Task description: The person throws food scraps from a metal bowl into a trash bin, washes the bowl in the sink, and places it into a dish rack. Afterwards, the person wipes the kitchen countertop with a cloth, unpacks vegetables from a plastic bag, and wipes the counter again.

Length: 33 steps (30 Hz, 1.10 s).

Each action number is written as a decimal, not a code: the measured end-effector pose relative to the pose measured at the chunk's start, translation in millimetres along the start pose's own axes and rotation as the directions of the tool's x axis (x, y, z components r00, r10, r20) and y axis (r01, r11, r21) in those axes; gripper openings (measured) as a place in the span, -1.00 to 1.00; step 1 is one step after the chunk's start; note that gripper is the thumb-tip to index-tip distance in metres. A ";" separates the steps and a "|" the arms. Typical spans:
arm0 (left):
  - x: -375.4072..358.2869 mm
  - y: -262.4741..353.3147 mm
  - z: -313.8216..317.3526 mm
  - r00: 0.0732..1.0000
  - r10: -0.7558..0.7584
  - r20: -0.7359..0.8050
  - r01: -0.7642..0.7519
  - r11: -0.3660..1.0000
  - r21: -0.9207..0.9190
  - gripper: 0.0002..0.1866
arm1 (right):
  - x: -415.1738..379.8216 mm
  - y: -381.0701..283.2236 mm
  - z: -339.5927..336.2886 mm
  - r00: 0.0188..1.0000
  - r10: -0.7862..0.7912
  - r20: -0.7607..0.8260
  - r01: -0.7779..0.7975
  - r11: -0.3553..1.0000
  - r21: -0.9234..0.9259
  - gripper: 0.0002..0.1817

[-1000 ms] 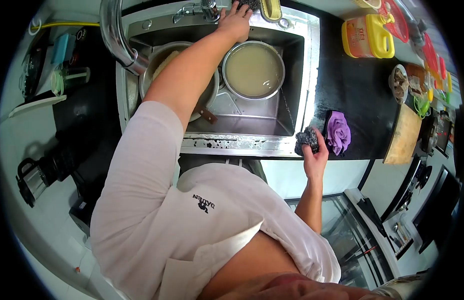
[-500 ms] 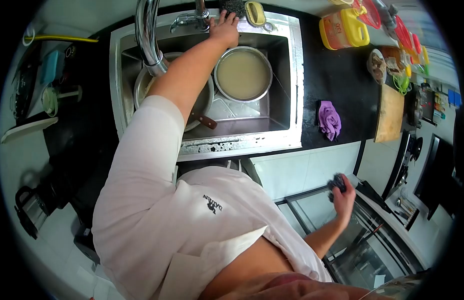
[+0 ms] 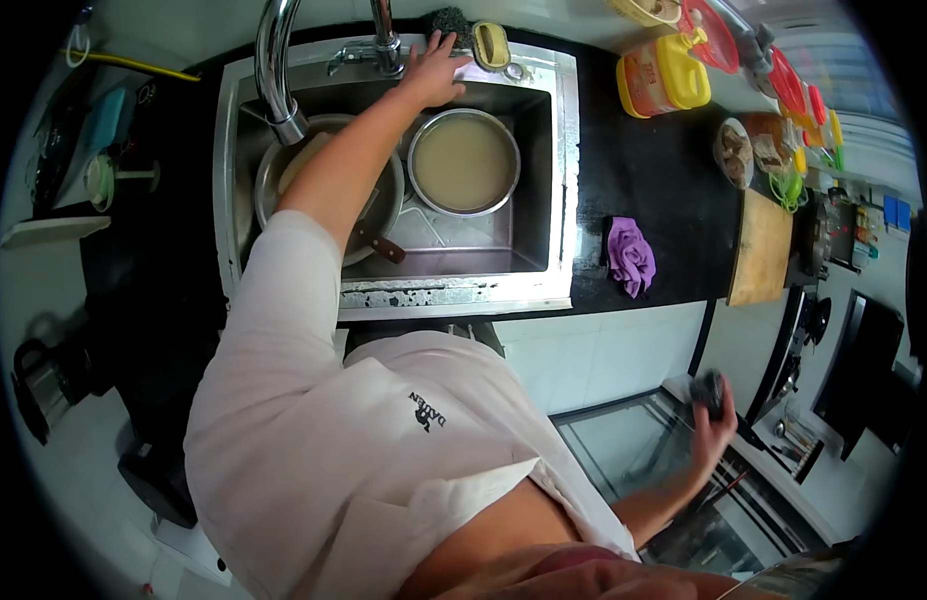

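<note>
My left hand [image 3: 434,76] stretches across the sink to its back edge, fingers spread, fingertips right at a dark mesh scourer [image 3: 450,24]. Beside that scourer lies a yellow-rimmed sponge [image 3: 492,46]. Out to the right, below counter level, my right hand [image 3: 717,432] has its fingers closed round a dark scourer [image 3: 707,388], slightly blurred. Under my left forearm a metal basin [image 3: 400,200] sits in the sink, partly hidden, and a knife with a brown wooden handle [image 3: 387,247] rests across its rim. A steel pot [image 3: 412,165] of cloudy liquid stands beside it.
A chrome faucet [image 3: 275,70] arches over the sink's left side. On the black counter to the right lie a purple cloth [image 3: 632,257] and a wooden board [image 3: 761,248]. A yellow jug [image 3: 664,76] and a bowl [image 3: 734,153] stand near the wall.
My right hand has moved farther right with the scourer in it. My left hand stays at the sink's back edge, with its fingers spread a little more. The view has shifted slightly.
</note>
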<state>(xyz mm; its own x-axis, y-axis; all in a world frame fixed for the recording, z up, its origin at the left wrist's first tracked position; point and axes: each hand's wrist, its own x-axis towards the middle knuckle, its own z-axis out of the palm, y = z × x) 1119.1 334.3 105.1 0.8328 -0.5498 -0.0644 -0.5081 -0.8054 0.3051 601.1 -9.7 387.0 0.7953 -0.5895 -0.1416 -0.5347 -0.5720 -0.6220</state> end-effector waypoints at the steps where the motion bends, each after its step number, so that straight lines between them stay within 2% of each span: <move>1: -8.2 3.4 -0.7 0.995 -0.024 -0.096 0.021 0.999 -0.030 -0.38 | 22.8 -8.1 32.6 0.998 -0.021 0.055 0.010 0.981 0.192 -0.47; 2: -18.8 7.9 1.9 0.980 -0.049 -0.191 0.038 0.997 -0.060 -0.43 | 45.9 -21.1 70.7 0.993 -0.050 0.105 0.007 0.926 0.378 -0.44; 3: -31.3 14.3 5.1 0.956 -0.073 -0.283 0.050 0.995 -0.090 -0.47 | 72.0 -32.7 107.4 0.969 -0.146 0.197 0.058 0.917 0.394 -0.39; 4: -48.8 27.6 8.7 0.966 -0.182 -0.186 0.130 0.957 -0.260 -0.50 | 90.8 -42.0 153.5 0.959 -0.170 0.225 0.041 0.872 0.487 -0.39; 5: -70.1 46.1 15.8 0.958 -0.277 -0.071 0.223 0.880 -0.420 -0.53 | 111.7 -52.2 195.2 0.915 -0.250 0.316 0.090 0.891 0.445 -0.38; 6: -95.7 71.5 27.2 0.922 -0.385 0.039 0.353 0.796 -0.492 -0.54 | 126.5 -66.8 241.5 0.887 -0.144 0.438 -0.113 0.853 0.509 -0.39; 7: -114.5 89.1 46.9 0.863 -0.480 0.160 0.482 0.684 -0.547 -0.54 | 142.0 -68.3 287.9 0.864 -0.167 0.475 -0.114 0.854 0.507 -0.40; 8: -127.4 85.4 113.8 0.821 -0.479 0.311 0.548 0.510 -0.662 -0.57 | 157.8 -67.3 338.1 0.842 -0.257 0.475 0.003 0.882 0.472 -0.41; 9: -141.3 91.1 156.6 0.766 -0.512 0.389 0.604 0.367 -0.707 -0.55 | 171.4 -65.3 380.9 0.811 -0.358 0.463 0.258 0.929 0.266 -0.43; 10: -157.9 104.4 179.2 0.709 -0.527 0.469 0.646 0.216 -0.732 -0.52 | 182.8 -59.0 418.6 0.758 -0.452 0.471 0.491 0.870 0.044 -0.44; 11: -166.2 121.4 159.2 0.550 -0.526 0.649 0.744 -0.046 -0.667 -0.53 | 193.7 -43.3 455.1 0.713 -0.434 0.550 0.589 0.797 -0.134 -0.45; 12: -166.5 132.2 138.6 0.382 -0.460 0.802 0.782 -0.301 -0.545 -0.54 | 201.9 -30.4 484.4 0.673 -0.401 0.622 0.675 0.677 -0.294 -0.46; 13: -164.9 128.8 154.5 0.311 -0.455 0.835 0.720 -0.461 -0.519 -0.55 | 208.6 -22.9 501.0 0.665 -0.310 0.680 0.702 0.569 -0.428 -0.52; 14: -164.1 123.5 176.3 0.244 -0.435 0.867 0.633 -0.605 -0.482 -0.56 | 215.1 -12.0 513.1 0.653 -0.370 0.660 0.736 0.513 -0.441 -0.62; 15: -162.2 118.0 194.6 0.182 -0.405 0.896 0.527 -0.729 -0.437 -0.57 | 217.1 -19.3 520.9 0.665 -0.252 0.703 0.708 0.514 -0.485 -0.67; 16: -157.8 113.2 204.6 0.184 -0.483 0.856 0.462 -0.726 -0.509 -0.58 | 217.5 -28.6 528.1 0.666 -0.128 0.735 0.681 0.506 -0.529 -0.70; 18: -152.1 100.9 224.4 0.163 -0.629 0.760 0.336 -0.689 -0.643 -0.60 | 214.6 -28.1 545.5 0.545 -0.067 0.836 0.684 0.612 -0.397 -0.72; 19: -156.4 92.1 244.5 0.223 -0.675 0.704 0.336 -0.625 -0.705 -0.65 | 213.7 -26.9 552.9 0.478 -0.042 0.877 0.671 0.662 -0.334 -0.72; 20: -160.3 88.2 264.0 0.226 -0.677 0.700 0.403 -0.589 -0.700 -0.65 | 212.4 -25.9 562.9 0.472 -0.169 0.865 0.592 0.788 -0.169 -0.70; 22: -156.1 93.5 222.9 0.238 -0.683 0.691 0.521 -0.511 -0.684 -0.66 | 212.6 -24.5 584.5 0.500 -0.402 0.767 0.400 0.893 0.207 -0.66; 23: -157.0 94.8 214.6 0.264 -0.707 0.656 0.579 -0.428 -0.694 -0.60 | 219.2 -25.5 593.8 0.527 -0.503 0.685 0.449 0.849 0.278 -0.66; 25: -155.3 96.5 211.9 0.216 -0.689 0.692 0.586 -0.475 -0.656 -0.49 | 237.9 -32.8 612.8 0.563 -0.670 0.484 0.544 0.741 0.394 -0.59; 27: -151.2 93.0 207.4 0.198 -0.651 0.733 0.580 -0.525 -0.623 -0.36 | 271.8 -33.6 606.8 0.563 -0.668 0.487 0.562 0.741 0.367 -0.66; 28: -152.5 91.9 212.3 0.178 -0.688 0.704 0.572 -0.509 -0.643 -0.44 | 287.8 -27.9 600.7 0.513 -0.717 0.473 0.796 0.603 0.052 -0.73; 29: -151.8 90.2 220.4 0.161 -0.724 0.670 0.561 -0.492 -0.666 -0.51 | 298.4 -31.2 586.1 0.589 -0.554 0.588 0.797 0.519 -0.309 -0.76; 30: -151.8 90.9 225.1 0.142 -0.757 0.638 0.551 -0.475 -0.686 -0.58 | 307.3 -24.4 576.1 0.591 -0.623 0.511 0.806 0.433 -0.404 -0.75; 32: -148.1 95.5 204.8 0.088 -0.780 0.619 0.556 -0.477 -0.680 -0.55 | 289.7 -33.6 552.4 0.647 -0.443 0.621 0.763 0.353 -0.542 -0.73; 33: -143.3 95.2 195.5 0.064 -0.794 0.604 0.554 -0.476 -0.684 -0.53 | 282.4 -30.2 554.1 0.689 -0.300 0.660 0.718 0.411 -0.562 -0.73</move>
<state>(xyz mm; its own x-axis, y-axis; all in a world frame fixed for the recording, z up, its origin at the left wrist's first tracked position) 908.5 293.2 -42.4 0.3239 0.4708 -0.8206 0.8528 0.2302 0.4687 1000.1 157.2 -61.0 0.8967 0.1420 -0.4193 0.1903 -0.9788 0.0756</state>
